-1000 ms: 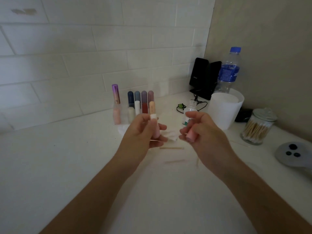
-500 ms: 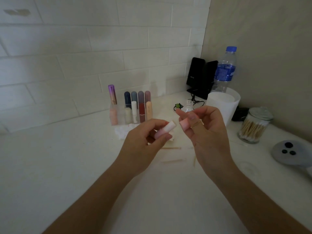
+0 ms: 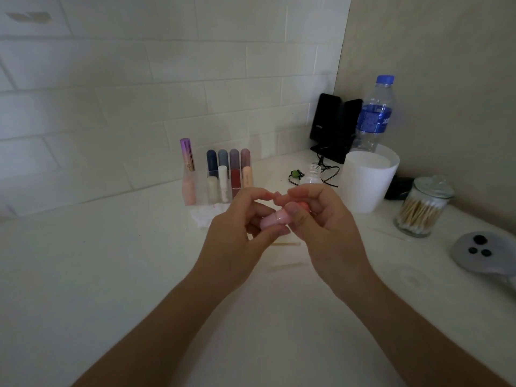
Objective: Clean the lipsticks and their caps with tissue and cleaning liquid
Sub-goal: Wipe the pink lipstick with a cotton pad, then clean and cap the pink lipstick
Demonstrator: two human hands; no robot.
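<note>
While both hands meet above the white counter (image 3: 111, 275) | left hand (image 3: 237, 236) pinches pale pink plastic lipstick tube (image 3: 270, 221) | right hand (image 3: 324, 230) grips its far end | advice: likely capping, so push straight, untilted.

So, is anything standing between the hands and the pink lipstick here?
Nothing visible. The left hand and the right hand both grip the pink lipstick, fingers directly on it, above the counter.

1. Dim, flat light throughout; colours look muted and greyish.
2. Soft shadow under the forearms on the worktop (image 3: 83, 275), lower centre.
3. Wide-angle bending curves the tile lines at the left edge.
4. Fine detail is slightly soft.
</note>
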